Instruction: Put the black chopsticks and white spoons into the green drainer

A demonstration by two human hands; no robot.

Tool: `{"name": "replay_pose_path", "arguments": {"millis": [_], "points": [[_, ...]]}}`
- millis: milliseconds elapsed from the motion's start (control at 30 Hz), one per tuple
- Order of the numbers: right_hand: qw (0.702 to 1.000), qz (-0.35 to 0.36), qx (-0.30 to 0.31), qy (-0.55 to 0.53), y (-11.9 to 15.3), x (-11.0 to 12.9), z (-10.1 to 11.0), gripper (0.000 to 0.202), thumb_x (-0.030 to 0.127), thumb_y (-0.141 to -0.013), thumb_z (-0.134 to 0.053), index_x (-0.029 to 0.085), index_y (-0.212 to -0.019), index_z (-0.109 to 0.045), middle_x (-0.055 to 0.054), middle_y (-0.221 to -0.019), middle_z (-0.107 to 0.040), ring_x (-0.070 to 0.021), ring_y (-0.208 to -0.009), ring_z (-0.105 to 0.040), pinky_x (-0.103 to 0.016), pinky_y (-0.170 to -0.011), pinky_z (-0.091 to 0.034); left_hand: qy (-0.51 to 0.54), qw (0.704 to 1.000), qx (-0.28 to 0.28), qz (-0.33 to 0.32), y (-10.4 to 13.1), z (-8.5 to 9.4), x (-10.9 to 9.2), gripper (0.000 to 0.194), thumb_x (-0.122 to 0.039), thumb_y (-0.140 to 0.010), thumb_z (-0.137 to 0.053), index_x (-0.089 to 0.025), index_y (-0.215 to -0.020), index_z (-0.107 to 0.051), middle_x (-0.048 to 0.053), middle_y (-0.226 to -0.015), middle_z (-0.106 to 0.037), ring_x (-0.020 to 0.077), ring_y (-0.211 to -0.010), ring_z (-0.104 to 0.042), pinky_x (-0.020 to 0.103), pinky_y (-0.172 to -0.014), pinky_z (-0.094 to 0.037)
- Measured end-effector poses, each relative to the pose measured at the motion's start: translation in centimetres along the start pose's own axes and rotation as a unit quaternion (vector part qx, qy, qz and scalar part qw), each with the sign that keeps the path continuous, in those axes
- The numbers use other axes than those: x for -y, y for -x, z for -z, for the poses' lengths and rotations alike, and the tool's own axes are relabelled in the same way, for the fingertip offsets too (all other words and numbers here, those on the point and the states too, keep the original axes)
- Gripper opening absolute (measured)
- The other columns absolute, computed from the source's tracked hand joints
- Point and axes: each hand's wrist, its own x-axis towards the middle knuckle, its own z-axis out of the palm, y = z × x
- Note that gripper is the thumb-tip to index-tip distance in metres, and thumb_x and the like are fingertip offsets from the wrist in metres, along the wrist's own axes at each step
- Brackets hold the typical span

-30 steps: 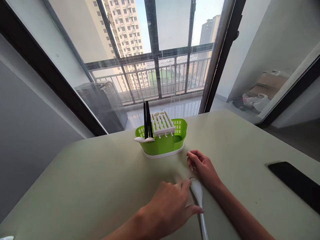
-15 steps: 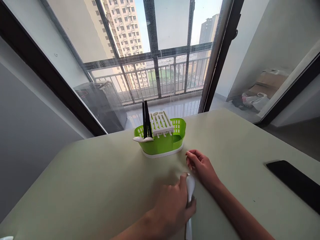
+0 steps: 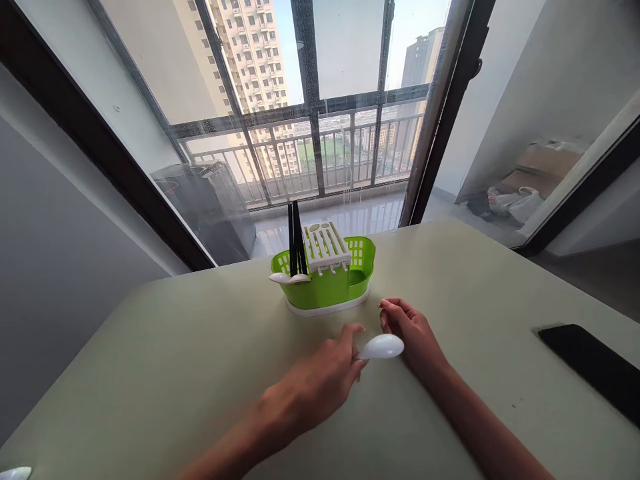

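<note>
My left hand (image 3: 333,363) is closed on a white soup spoon (image 3: 383,347), whose bowl points right while the fingers hide most of its handle. Close to that bowl, my right hand (image 3: 407,327) rests by the table surface with its fingers curled and pressed together. I see nothing in it. Beyond both hands stands a green plastic cutlery holder (image 3: 323,293) with a white base. Black chopsticks (image 3: 296,243) stand upright in its left part, beside two white spoons (image 3: 299,279) leaning over the front rim. A white slotted rack (image 3: 327,247) sits across its middle.
The pale table (image 3: 200,360) reaches toward a glass door and balcony. A flat black object (image 3: 590,363) lies at the right, and part of a white object (image 3: 16,473) shows at the bottom left corner.
The left hand has turned the spoon from roughly upright in view to pointing right, and has shifted slightly up and left. The right hand has barely moved.
</note>
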Motion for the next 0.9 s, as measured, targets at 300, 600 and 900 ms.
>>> {"name": "replay_pose_path", "arguments": {"millis": [300, 600, 900], "points": [[1.000, 0.010, 0.010, 0.010, 0.1, 0.0, 0.0, 0.032, 0.052, -0.089, -0.071, 0.022, -0.081, -0.063, 0.003, -0.062, -0.057, -0.0101, -0.053, -0.041, -0.025, -0.050, -0.033, 0.214, 0.973, -0.059, -0.059, 2.2, 4.7, -2.6, 0.022, -0.039, -0.106, -0.042, -0.021, -0.101, -0.053, 0.001, -0.084, -0.070, 0.0109, -0.061, -0.061, 0.025, -0.065, -0.051], [1.000, 0.004, 0.013, 0.028, 0.2, 0.0, -0.1, 0.033, 0.053, -0.089, -0.071, 0.021, -0.081, -0.063, 0.003, -0.063, -0.057, -0.0101, -0.053, -0.038, -0.025, -0.049, -0.033, 0.320, 0.869, -0.332, -0.176, 4.4, 9.6, -1.4, 0.019, -0.026, -0.102, -0.052, -0.021, -0.102, -0.071, 0.008, -0.112, -0.064, 0.0168, -0.075, -0.066, 0.037, -0.076, -0.056], [0.999, -0.002, 0.014, 0.039, 0.4, 0.0, 0.0, 0.033, 0.054, -0.090, -0.070, 0.022, -0.084, -0.064, 0.002, -0.066, -0.057, -0.0110, -0.056, -0.040, -0.024, -0.051, -0.035, 0.385, 0.747, -0.502, -0.207, 2.9, 13.0, 2.1, 0.010, -0.014, -0.087, -0.065, -0.020, -0.082, -0.071, 0.003, -0.087, -0.062, 0.0139, -0.070, -0.060, 0.028, -0.071, -0.053]]}}
